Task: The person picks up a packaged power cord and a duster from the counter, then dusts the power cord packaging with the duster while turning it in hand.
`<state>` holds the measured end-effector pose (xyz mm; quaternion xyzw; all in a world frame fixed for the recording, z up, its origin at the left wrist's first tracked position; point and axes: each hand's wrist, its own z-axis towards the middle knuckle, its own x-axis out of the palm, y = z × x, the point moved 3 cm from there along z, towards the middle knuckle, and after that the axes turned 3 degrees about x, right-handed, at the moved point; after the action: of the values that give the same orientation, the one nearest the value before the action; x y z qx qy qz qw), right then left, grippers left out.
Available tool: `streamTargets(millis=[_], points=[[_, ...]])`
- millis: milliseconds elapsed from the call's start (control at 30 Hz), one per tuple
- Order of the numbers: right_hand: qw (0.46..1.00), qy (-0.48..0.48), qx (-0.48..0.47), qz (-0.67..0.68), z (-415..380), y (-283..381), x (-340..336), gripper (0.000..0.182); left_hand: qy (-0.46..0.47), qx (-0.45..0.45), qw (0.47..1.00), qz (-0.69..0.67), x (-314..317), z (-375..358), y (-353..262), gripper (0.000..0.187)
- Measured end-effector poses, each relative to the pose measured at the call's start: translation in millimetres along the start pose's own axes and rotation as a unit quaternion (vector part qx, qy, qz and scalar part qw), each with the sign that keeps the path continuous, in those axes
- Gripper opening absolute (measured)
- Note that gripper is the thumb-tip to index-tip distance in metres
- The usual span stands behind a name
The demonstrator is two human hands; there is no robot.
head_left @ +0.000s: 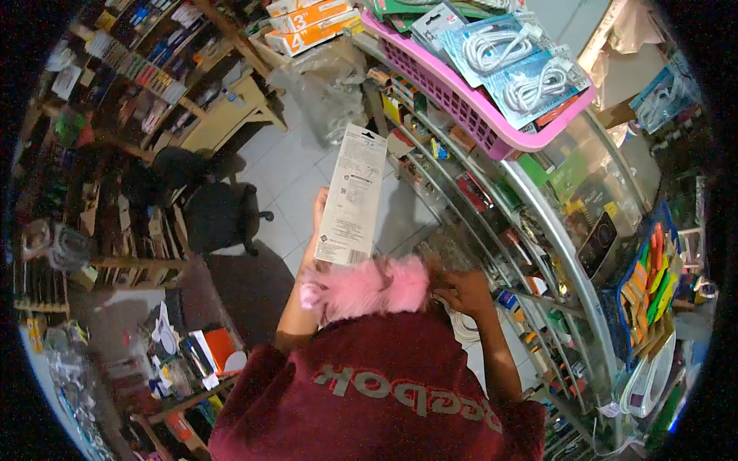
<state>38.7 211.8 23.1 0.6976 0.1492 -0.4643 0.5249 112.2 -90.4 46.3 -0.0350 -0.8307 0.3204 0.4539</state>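
Note:
A long white packaging card [352,196], printed on its back and with a hang hole at the top, stands upright in front of my chest. My left hand [318,219] is closed on its left edge, mostly hidden behind it. Below the card lies a pink fluffy thing [377,288] with a pale tip at its left and a brownish right end. My right hand [464,293] is at that right end, fingers bent together. Whether they grip the fluff or something small cannot be made out.
A curved glass display counter [538,207] runs along my right, with a pink basket [507,142] of packaged white cables on top. A black office chair [219,217] stands on the tiled floor at left. Orange-and-white boxes [311,31] are at the back. Stocked shelves [131,261] line the left.

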Motion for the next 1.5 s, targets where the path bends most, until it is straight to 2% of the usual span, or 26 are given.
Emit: streamTargets(millis=[33,133,200,300,333,367,400,467,533,600,633,667,733,767,867,900,933,1000,1033,1067,1167,1267,1300,1367,1433,1500], points=[[1.000,-0.009,0.003,-0.028,2.0,1.3,2.0,0.034,0.003,-0.009,1.000,0.001,2.1,4.2,-2.6,0.036],[0.989,-0.105,0.019,0.098,7.1,-14.1,18.6,0.033,0.007,-0.050,0.999,0.005,11.5,16.3,-14.1,0.037],[0.994,-0.072,0.047,0.064,18.5,4.7,13.2,0.033,0.001,-0.083,0.997,0.002,23.7,14.8,-24.0,0.037],[0.981,-0.008,0.191,0.029,42.9,12.7,3.3,0.034,-0.016,-0.139,0.990,-0.002,34.7,6.7,-36.3,0.037],[0.967,0.018,0.255,0.019,49.0,12.0,3.2,0.035,0.041,-0.160,0.986,0.012,12.3,16.8,-35.6,0.038],[0.962,-0.154,0.187,0.130,54.2,5.2,6.0,0.039,0.098,-0.178,0.979,0.028,-10.2,26.4,-35.0,0.040],[0.968,-0.118,0.200,0.093,57.8,9.0,8.9,0.038,0.157,-0.193,0.968,0.042,-17.3,29.4,-38.0,0.041],[0.973,-0.054,0.223,0.022,64.2,18.3,12.6,0.036,0.063,-0.124,0.982,0.129,-22.9,29.5,-43.9,0.041],[0.979,-0.026,0.202,-0.001,65.3,26.1,21.2,0.036,0.112,-0.132,0.979,0.103,-25.2,34.6,-47.0,0.041],[0.991,-0.027,0.128,0.019,62.4,25.4,40.8,0.038,0.291,-0.206,0.933,-0.048,-40.0,46.1,-48.9,0.042],[0.974,-0.035,0.221,0.024,57.5,6.2,51.1,0.040,0.302,-0.205,0.930,-0.039,-47.2,50.1,-47.9,0.044],[0.959,-0.145,0.233,0.064,61.8,5.7,44.7,0.035,0.313,-0.203,0.927,-0.031,-45.8,50.2,-50.3,0.046],[0.890,-0.356,0.245,0.142,71.2,7.4,34.1,0.026,0.175,-0.127,0.964,0.157,-6.8,27.9,-74.2,0.055],[0.900,-0.327,0.250,0.144,73.8,8.6,35.0,0.028,0.198,-0.069,0.946,0.249,11.1,21.7,-84.7,0.064],[0.919,-0.243,0.270,0.150,56.0,7.5,34.3,0.033,0.206,0.013,0.908,0.366,-14.6,42.5,-83.0,0.063],[0.939,-0.257,0.219,0.063,52.0,2.6,44.5,0.029,0.185,-0.056,0.915,0.354,-23.5,53.1,-74.6,0.064],[0.950,-0.234,0.195,0.070,42.8,-3.8,55.4,0.029,0.163,-0.124,0.917,0.341,-30.4,66.2,-67.3,0.065],[0.968,-0.187,0.144,0.083,44.7,27.0,41.8,0.029,0.176,-0.107,0.922,0.327,-24.4,67.5,-70.7,0.064],[0.987,-0.084,0.123,0.051,53.4,44.1,26.8,0.029,0.209,-0.023,0.922,0.325,-8.7,56.0,-83.4,0.063],[0.986,-0.103,0.117,0.063,56.3,49.9,23.2,0.027,0.242,0.061,0.914,0.321,1.1,48.2,-92.6,0.061],[0.973,-0.155,0.133,0.111,60.2,52.1,16.1,0.019,0.233,0.032,0.908,0.347,-12.8,49.5,-89.8,0.059],[0.946,-0.250,0.207,-0.013,58.5,48.3,-4.1,0.027,0.258,-0.031,0.889,0.378,-26.3,44.9,-92.1,0.061],[0.940,-0.293,0.174,-0.012,60.6,48.0,-7.1,0.031,0.269,-0.038,0.877,0.397,-29.7,44.0,-93.4,0.063],[0.958,-0.226,0.168,-0.056,53.8,41.6,-5.7,0.031,0.296,0.005,0.838,0.459,-27.8,44.2,-96.4,0.069],[0.973,-0.168,0.157,-0.035,49.1,39.5,-3.0,0.031,0.183,-0.110,0.943,0.256,-25.9,41.5,-99.1,0.068],[0.982,-0.113,0.139,0.054,49.3,42.5,-0.2,0.031,0.163,-0.093,0.948,0.258,-16.0,30.7,-106.6,0.068]])
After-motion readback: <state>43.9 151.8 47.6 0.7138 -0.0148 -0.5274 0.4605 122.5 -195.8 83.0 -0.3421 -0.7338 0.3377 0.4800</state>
